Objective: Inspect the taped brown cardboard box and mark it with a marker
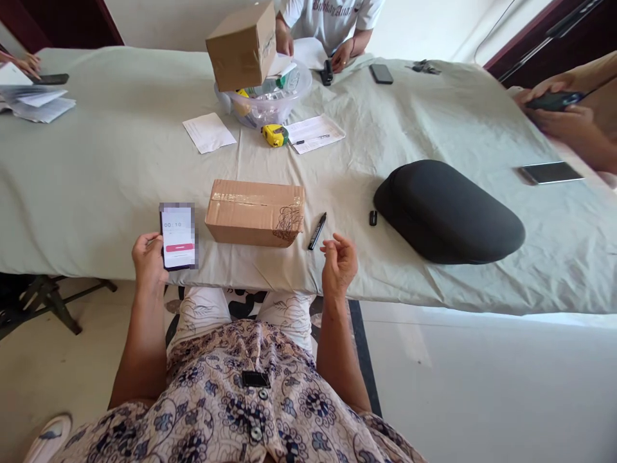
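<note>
My left hand (149, 257) grips a phone (178, 238) by its left side, near the table's front edge. The lit screen faces me, with a red bar on it. To the right of the phone sits a taped cardboard box (254, 212) with black scribbles on its right end. A black marker (317, 231) lies beside the box, its tip pointing away from me. My right hand (340, 260) is just right of the marker, palm turned up and fingers loosely curled and apart, holding nothing.
A black hard case (448, 212) lies at the right beside a small black cap (373, 218). Farther back stand a plastic basin (294, 96), another cardboard box (241, 51), a yellow tape measure (274, 135) and papers (209, 132). People sit around the cloth-covered table (120, 141).
</note>
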The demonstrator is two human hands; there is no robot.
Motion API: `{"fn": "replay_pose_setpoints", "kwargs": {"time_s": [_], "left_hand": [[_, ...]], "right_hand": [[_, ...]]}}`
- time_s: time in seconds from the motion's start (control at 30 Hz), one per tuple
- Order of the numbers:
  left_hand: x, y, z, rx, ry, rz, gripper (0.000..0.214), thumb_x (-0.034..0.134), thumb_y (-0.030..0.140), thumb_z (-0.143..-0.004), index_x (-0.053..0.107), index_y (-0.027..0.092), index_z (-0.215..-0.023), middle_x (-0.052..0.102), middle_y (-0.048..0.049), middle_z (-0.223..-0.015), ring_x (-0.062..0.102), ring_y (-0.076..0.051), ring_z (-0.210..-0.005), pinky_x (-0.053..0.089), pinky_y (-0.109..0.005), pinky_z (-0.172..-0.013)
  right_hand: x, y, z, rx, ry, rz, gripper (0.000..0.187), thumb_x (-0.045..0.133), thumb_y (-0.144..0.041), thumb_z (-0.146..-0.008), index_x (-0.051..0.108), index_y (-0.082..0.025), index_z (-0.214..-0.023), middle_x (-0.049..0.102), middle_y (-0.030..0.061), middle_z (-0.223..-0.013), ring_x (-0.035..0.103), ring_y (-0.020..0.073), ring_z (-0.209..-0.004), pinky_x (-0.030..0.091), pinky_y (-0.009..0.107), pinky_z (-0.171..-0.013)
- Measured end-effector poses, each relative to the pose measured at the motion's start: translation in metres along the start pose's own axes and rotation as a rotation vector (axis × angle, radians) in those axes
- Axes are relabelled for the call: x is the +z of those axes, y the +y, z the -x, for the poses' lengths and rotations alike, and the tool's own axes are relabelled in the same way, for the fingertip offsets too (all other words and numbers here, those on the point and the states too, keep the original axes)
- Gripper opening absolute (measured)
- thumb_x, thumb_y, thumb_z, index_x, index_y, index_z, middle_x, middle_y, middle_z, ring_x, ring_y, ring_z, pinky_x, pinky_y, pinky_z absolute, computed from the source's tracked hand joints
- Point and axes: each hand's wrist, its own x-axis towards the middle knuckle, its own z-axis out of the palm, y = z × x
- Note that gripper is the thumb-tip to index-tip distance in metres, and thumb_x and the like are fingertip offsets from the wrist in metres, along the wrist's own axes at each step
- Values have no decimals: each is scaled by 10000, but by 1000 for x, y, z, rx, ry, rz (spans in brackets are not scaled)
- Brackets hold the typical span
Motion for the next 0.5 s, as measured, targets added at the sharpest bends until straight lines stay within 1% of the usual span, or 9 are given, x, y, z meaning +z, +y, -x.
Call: {"fn": "replay_pose_setpoints", "kwargs": {"time_s": [0.1, 0.17, 0.23, 0.27, 0.3, 0.37, 0.4, 0.43, 0.5], "left_hand": [[-9, 19, 11, 74, 8, 144, 243, 716, 298, -652, 539, 214, -796, 638, 23, -717, 618, -151, -657, 541, -289, -603], [-5, 32, 27, 143, -61, 195, 275, 759, 334, -663, 570, 217, -825, 663, 22, -752, 627, -153, -679, 544, -294, -618], [8, 42, 49, 132, -188, 242, 293, 769, 369, -690, 599, 220, -876, 696, 10, -805, 654, -161, -713, 555, -303, -643], [17, 44, 61, 104, -247, 261, 307, 768, 394, -697, 600, 221, -886, 704, 8, -810, 661, -164, -700, 555, -306, -632], [27, 46, 74, 65, -332, 265, 318, 761, 418, -716, 599, 222, -906, 712, 4, -816, 671, -168, -695, 557, -311, -631], [47, 46, 97, -2, -501, 271, 324, 744, 439, -753, 590, 221, -936, 723, -2, -815, 689, -175, -686, 555, -312, -624], [56, 46, 107, -31, -553, 294, 320, 742, 438, -760, 585, 221, -935, 723, 1, -805, 690, -169, -673, 550, -302, -615], [64, 46, 116, -68, -591, 331, 322, 754, 427, -752, 581, 219, -926, 724, 6, -798, 692, -160, -665, 549, -289, -613], [77, 49, 131, -140, -657, 396, 341, 788, 409, -728, 576, 214, -910, 722, 18, -782, 693, -145, -652, 556, -274, -614]], "right_hand": [[-3, -17, 8, 83, -127, -104, 374, 639, -524, -846, 685, -176, -976, 701, -3, -741, 629, 113, -624, 522, 278, -657], [-2, -31, 16, 108, -246, -167, 401, 647, -568, -854, 700, -185, -956, 692, -11, -696, 606, 106, -595, 507, 258, -607], [-1, -46, 25, 137, -444, -211, 444, 631, -612, -875, 711, -190, -991, 702, -9, -693, 593, 98, -573, 497, 244, -578], [-1, -53, 29, 152, -562, -232, 480, 609, -638, -887, 713, -189, -1021, 713, -3, -701, 589, 94, -558, 493, 241, -564], [-2, -59, 33, 168, -696, -250, 514, 586, -655, -900, 709, -186, -1070, 731, 8, -725, 604, 97, -561, 493, 241, -557], [-6, -69, 41, 201, -939, -283, 583, 536, -674, -926, 668, -190, -1223, 763, 26, -788, 646, 109, -585, 507, 247, -560], [-10, -72, 43, 215, -1032, -309, 610, 534, -673, -930, 628, -198, -1301, 770, 28, -808, 665, 116, -600, 513, 249, -561], [-14, -75, 45, 229, -1098, -341, 638, 555, -667, -924, 580, -209, -1368, 772, 25, -820, 677, 123, -612, 519, 250, -561], [-23, -79, 47, 271, -1156, -416, 705, 659, -628, -881, 500, -230, -1442, 770, 17, -841, 692, 133, -639, 532, 248, -559]]}}
